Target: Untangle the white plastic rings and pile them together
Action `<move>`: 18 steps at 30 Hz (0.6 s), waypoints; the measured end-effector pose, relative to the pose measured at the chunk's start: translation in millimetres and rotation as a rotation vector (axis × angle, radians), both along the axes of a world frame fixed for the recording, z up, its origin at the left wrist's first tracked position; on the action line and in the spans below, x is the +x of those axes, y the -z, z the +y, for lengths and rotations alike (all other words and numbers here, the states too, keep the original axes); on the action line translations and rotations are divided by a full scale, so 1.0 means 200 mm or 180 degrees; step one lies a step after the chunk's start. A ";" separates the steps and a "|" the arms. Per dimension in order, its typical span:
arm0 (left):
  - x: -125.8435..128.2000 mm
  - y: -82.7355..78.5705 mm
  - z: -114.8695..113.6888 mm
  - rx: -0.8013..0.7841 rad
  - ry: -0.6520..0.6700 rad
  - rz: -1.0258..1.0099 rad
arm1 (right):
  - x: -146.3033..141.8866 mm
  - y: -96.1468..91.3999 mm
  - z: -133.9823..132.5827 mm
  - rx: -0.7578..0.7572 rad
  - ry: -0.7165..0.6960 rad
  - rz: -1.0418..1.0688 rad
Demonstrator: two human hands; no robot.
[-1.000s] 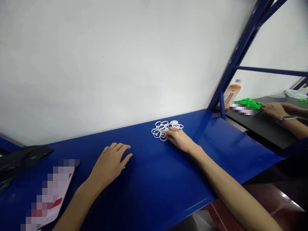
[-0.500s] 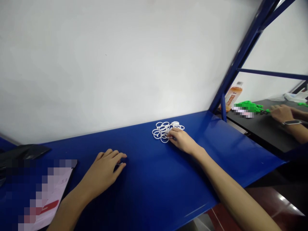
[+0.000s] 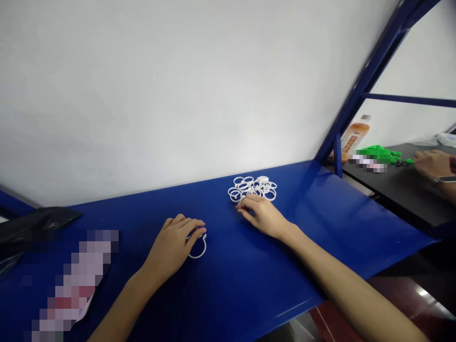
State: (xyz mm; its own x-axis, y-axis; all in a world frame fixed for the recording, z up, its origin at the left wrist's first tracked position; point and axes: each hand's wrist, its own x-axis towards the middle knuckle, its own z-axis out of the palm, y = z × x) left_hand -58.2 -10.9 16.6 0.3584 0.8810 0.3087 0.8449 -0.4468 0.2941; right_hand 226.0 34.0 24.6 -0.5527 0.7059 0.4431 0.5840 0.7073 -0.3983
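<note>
A heap of several white plastic rings (image 3: 253, 187) lies on the blue shelf (image 3: 320, 213) near the white wall. My right hand (image 3: 261, 214) rests just in front of the heap, its fingers bent down onto the shelf at the pile's near edge; what they hold, if anything, is hidden. My left hand (image 3: 174, 244) lies palm down further left, its curled fingertips touching a single white ring (image 3: 199, 247) that lies flat on the shelf.
A black bag (image 3: 32, 223) and a blurred paper (image 3: 76, 280) lie at the left. Past a blue frame post (image 3: 359, 90) stands an orange bottle (image 3: 352, 135); another person's hand (image 3: 432, 164) works by green parts (image 3: 379, 153) on a black table.
A single white ring now shows under my left fingertips. My right hand has drawn back slightly from the top of the heap to its near edge.
</note>
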 end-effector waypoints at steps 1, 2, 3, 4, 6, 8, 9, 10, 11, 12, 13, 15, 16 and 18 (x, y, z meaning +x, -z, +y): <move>-0.01 -0.01 0.00 -0.0022 -0.0014 -0.0018 | -0.02 0.01 -0.01 -0.0052 -0.0079 0.0006; -0.02 -0.03 -0.01 -0.0052 -0.0033 -0.0025 | -0.04 0.02 -0.03 -0.0105 -0.0157 0.0007; -0.04 -0.03 -0.01 -0.0097 -0.0028 -0.0012 | -0.05 0.02 -0.04 -0.0156 -0.0234 0.0000; -0.05 -0.04 -0.01 -0.0170 -0.0002 0.0031 | -0.06 0.03 -0.04 -0.0211 -0.0308 -0.0012; -0.06 -0.04 -0.01 -0.0316 0.0103 0.0159 | -0.09 0.03 -0.06 -0.0318 -0.0428 -0.0036; -0.05 -0.02 0.00 -0.0388 0.0170 0.0255 | -0.11 0.03 -0.08 -0.0410 -0.0496 -0.0070; -0.03 -0.01 0.00 -0.0382 0.0171 0.0261 | -0.12 0.03 -0.08 -0.0447 -0.0519 -0.0084; -0.01 0.00 0.00 -0.0350 0.0156 0.0238 | -0.13 0.03 -0.09 -0.0480 -0.0553 -0.0096; 0.01 0.00 0.00 -0.0297 0.0140 0.0186 | -0.14 0.03 -0.10 -0.0506 -0.0585 -0.0099; 0.04 0.01 -0.01 -0.0223 0.0117 0.0108 | -0.15 0.03 -0.11 -0.0528 -0.0610 -0.0085; 0.06 0.01 -0.01 -0.0124 0.0085 0.0004 | -0.16 0.04 -0.12 -0.0548 -0.0623 -0.0055; 0.11 0.01 -0.03 0.0096 -0.0028 -0.0266 | -0.18 0.04 -0.14 -0.0590 -0.0607 0.0051; 0.13 0.01 -0.04 0.0177 -0.0092 -0.0424 | -0.19 0.04 -0.15 -0.0627 -0.0574 0.0130; 0.16 0.00 -0.05 0.0212 -0.0193 -0.0741 | -0.20 0.04 -0.16 -0.0756 -0.0465 0.0329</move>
State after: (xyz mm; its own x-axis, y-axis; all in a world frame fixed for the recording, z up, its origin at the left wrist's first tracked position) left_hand -26.8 -21.2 15.9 0.2179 0.8737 0.4350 0.7837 -0.4223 0.4555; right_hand 185.2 1.9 15.7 -0.6166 0.7128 0.3343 0.4306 0.6608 -0.6148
